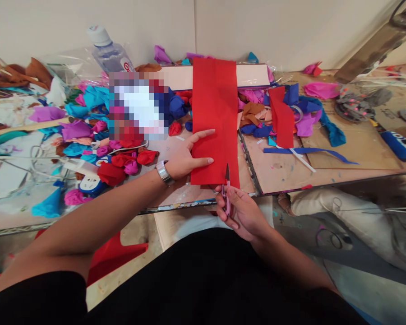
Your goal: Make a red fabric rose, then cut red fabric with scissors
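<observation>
A long strip of red crepe-like paper [214, 99] lies across the table, its far end over a pale flat box [253, 76]. Resting on the strip's left side is my left hand [189, 158], fingers and thumb spread, with a metal watch at the wrist. My right hand [242, 210] grips a pair of scissors [228, 192] with pink handles. The scissor blades point away from me over the near right part of the red strip. One blade shows on top; whether the other is beneath the strip I cannot tell.
Crumpled colourful paper pieces [77, 131] cover the left side. Behind them stands a plastic bottle [106, 49]. A smaller red strip [282, 117] and a blue strip [311, 153] lie to the right. A power socket [91, 183] with cables sits left. A person's leg [345, 207] shows below the table.
</observation>
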### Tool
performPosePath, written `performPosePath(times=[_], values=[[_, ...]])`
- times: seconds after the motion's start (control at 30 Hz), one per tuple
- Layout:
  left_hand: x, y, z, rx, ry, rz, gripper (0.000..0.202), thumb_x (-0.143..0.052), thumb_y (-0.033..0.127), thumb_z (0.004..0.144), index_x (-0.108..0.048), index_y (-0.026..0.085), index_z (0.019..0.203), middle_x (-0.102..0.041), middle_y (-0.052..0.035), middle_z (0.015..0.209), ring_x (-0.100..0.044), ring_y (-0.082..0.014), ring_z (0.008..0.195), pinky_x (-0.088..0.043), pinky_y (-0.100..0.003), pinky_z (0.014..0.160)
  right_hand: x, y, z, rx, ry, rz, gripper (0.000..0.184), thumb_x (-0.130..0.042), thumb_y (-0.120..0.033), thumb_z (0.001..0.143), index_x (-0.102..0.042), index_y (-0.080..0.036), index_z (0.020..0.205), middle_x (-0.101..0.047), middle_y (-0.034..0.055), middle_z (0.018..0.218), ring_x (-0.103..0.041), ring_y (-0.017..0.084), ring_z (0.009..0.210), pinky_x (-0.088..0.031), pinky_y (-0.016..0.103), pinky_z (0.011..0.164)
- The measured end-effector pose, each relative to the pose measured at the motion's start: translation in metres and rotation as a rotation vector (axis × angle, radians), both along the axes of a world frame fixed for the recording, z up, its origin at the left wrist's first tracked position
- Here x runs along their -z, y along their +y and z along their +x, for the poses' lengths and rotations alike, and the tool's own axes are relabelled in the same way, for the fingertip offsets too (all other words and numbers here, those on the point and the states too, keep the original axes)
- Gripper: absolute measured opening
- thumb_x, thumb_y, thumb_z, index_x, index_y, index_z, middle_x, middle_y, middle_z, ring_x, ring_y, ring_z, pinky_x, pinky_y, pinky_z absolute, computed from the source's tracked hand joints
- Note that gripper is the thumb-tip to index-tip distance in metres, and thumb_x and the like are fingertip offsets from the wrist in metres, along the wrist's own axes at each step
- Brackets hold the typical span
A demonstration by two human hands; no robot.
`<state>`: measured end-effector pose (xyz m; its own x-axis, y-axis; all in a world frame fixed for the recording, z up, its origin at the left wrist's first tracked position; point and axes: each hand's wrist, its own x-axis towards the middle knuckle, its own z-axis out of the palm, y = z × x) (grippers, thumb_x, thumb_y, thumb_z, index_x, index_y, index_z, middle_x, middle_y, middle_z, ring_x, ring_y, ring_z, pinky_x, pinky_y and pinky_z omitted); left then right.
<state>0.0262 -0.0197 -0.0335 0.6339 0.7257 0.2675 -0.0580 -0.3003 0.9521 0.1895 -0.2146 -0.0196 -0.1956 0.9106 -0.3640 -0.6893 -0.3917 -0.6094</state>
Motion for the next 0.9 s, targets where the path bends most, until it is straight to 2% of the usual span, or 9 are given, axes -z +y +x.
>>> performPosePath(times=[0.47, 0.9], values=[[0.0032, 0.0023, 0.0006, 0.015, -0.020, 0.025, 0.089, -0.095, 0.051, 0.076, -0.061, 0.024, 0.154, -0.059, -0.0142, 0.163, -0.055, -0.0384, 0.151, -0.043, -0.057, 0.130, -0.0001, 0.0012, -0.0019, 0.018, 0.021, -0.015, 0.043, -0.090, -0.053, 0.086, -0.069, -0.018, 0.101, -0.062, -0.0054, 0.072, -0.060, 0.007, 0.049, -0.033, 0.011, 0.031], [0.0032, 0.0018, 0.0004, 0.016, -0.009, 0.025, 0.091, -0.095, 0.051, 0.076, -0.059, 0.024, 0.155, -0.056, -0.0141, 0.165, -0.054, -0.0390, 0.152, -0.043, -0.058, 0.129, 0.0000, 0.0018, -0.0033, 0.017, 0.042, -0.036, 0.043, -0.090, -0.053, 0.086, -0.066, -0.018, 0.095, -0.060, -0.0069, 0.068, -0.057, 0.006, 0.047, -0.032, 0.011, 0.031]])
